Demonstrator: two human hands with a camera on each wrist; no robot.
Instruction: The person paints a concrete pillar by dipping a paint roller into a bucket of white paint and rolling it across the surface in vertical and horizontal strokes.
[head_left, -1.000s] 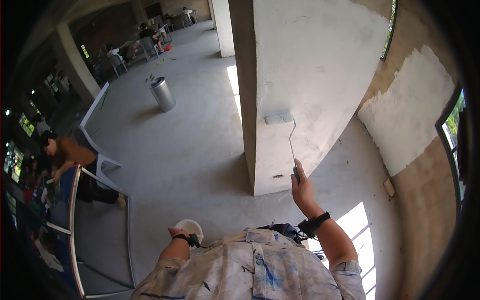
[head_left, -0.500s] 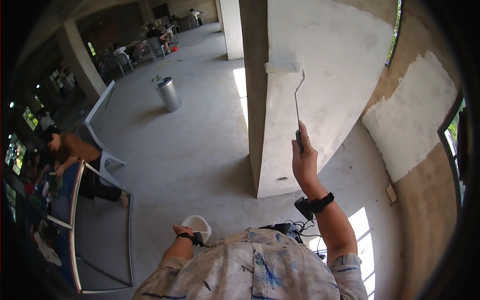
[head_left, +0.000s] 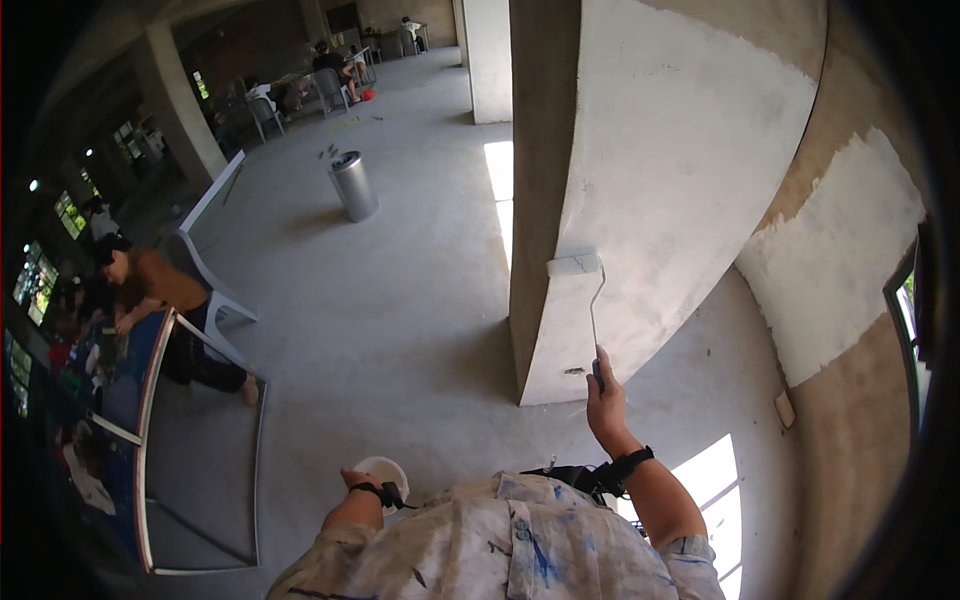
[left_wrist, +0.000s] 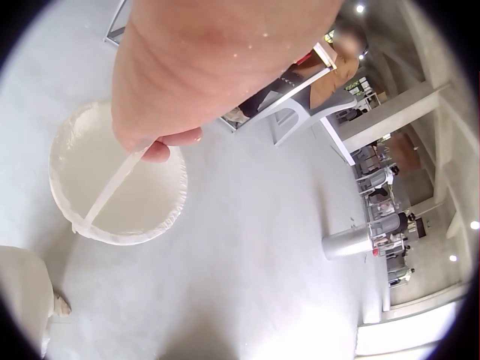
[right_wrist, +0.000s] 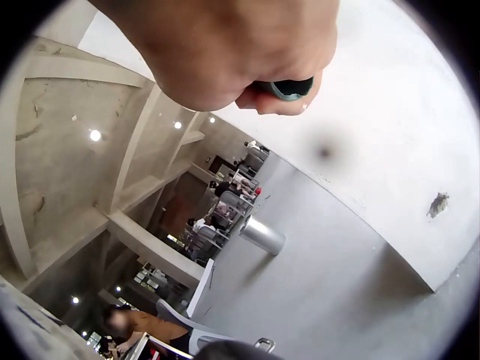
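Currently, your left hand (head_left: 358, 480), well left of the column (head_left: 680, 170), has its fingers curled round the thin handle of the white paint bucket (head_left: 388, 466), which hangs beneath it. On the column's white-coated face, the roller sleeve (head_left: 574, 264) lies flat near the left corner. Your right hand (head_left: 606, 396), below the sleeve and in front of the column's base, wraps its fingers closed round the roller handle (head_left: 597, 372).

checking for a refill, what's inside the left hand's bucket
Only white shows inside the bucket, crossed by its handle. The left hand covers part of the rim; the fill level cannot be told.
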